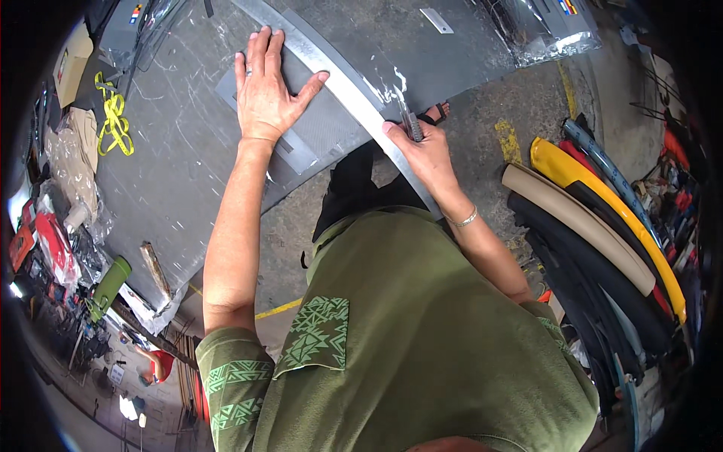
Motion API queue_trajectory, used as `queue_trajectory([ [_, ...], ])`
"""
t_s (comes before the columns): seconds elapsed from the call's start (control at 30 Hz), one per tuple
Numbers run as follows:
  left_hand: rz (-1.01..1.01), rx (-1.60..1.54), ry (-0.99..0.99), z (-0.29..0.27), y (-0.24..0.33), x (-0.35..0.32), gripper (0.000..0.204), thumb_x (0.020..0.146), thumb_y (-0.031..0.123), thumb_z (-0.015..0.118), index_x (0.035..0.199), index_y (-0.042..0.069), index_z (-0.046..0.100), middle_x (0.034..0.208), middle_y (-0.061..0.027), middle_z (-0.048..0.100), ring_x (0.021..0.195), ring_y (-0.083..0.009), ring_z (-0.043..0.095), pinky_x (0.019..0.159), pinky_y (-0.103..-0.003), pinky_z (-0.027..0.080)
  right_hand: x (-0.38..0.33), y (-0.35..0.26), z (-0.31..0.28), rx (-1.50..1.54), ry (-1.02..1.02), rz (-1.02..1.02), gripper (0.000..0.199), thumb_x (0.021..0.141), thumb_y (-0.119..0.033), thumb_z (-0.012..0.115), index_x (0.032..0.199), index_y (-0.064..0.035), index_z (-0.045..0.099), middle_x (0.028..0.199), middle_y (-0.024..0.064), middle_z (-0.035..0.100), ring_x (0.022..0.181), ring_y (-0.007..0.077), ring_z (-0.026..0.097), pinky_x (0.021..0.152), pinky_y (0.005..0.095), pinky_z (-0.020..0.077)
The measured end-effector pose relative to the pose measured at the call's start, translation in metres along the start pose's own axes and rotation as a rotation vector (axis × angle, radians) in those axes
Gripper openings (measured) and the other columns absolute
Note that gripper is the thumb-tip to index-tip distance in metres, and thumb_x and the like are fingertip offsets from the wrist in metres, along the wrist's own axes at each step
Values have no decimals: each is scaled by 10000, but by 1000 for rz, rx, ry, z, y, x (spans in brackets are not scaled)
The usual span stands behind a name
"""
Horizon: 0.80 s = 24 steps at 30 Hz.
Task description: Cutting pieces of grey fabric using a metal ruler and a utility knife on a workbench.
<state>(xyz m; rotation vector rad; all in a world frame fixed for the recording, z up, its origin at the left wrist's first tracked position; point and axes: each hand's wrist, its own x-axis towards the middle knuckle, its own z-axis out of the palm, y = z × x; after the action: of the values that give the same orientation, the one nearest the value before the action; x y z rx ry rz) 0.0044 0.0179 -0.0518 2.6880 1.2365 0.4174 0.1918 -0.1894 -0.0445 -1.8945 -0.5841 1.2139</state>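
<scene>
Left hand (267,102): while it's flat up top, left of centre, fingers straight, thumb's on the metal ruler (348,93).
Right hand (431,154): fingers wrapped round a cutter (413,128), upper frame, right of centre.
Ruler: slants down from top-centre.

1. Moderate, fairly even light covers the grey worktop (166,181).
2. The metal strip (351,95) shines whitish; clear plastic (566,47) at upper right glints.
3. A bright light (128,407) glares, blown out, at lower left.
4. Fisheye bending curves straight edges; blackness rings the view.
5. The centre looks crisp, the rim softer.
</scene>
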Motion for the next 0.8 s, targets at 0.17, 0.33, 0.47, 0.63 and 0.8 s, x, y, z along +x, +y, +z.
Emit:
queue_trajectory([
  [0.17,0,10,-4,1,0,0,995,819,729,690,1511,60,440,1599,-160,398,1519,-330,325,1253,-559,204,2,3,-1,4,-12,-6,410,893,-363,781,921,45,751,690,45,658,666,89,566,635,304,486],
  [0.33,-5,-4,5,1,0,0,997,807,730,706,1504,65,448,1590,-155,410,1516,-326,333,1253,-556,205,3,3,-2,-10,-26,13,422,895,-371,783,904,49,741,664,33,629,652,87,546,613,300,467],
  [0.47,-7,3,-1,1,0,0,1000,801,738,708,1500,70,453,1585,-150,415,1514,-321,338,1255,-553,203,4,5,-2,6,-23,5,417,898,-367,781,901,48,739,656,23,612,646,86,536,609,298,461],
  [0.63,-4,-4,8,2,-1,0,1004,793,753,707,1491,72,466,1584,-141,417,1512,-312,344,1261,-551,196,3,1,-2,18,-36,8,386,900,-344,772,903,40,742,668,14,614,650,85,530,615,287,456],
  [0.8,-6,-4,6,1,-1,0,1005,792,757,704,1488,71,470,1583,-142,420,1512,-311,343,1261,-546,197,4,3,-1,37,-30,-7,373,901,-336,769,901,36,745,669,8,608,650,85,525,614,285,452],
])
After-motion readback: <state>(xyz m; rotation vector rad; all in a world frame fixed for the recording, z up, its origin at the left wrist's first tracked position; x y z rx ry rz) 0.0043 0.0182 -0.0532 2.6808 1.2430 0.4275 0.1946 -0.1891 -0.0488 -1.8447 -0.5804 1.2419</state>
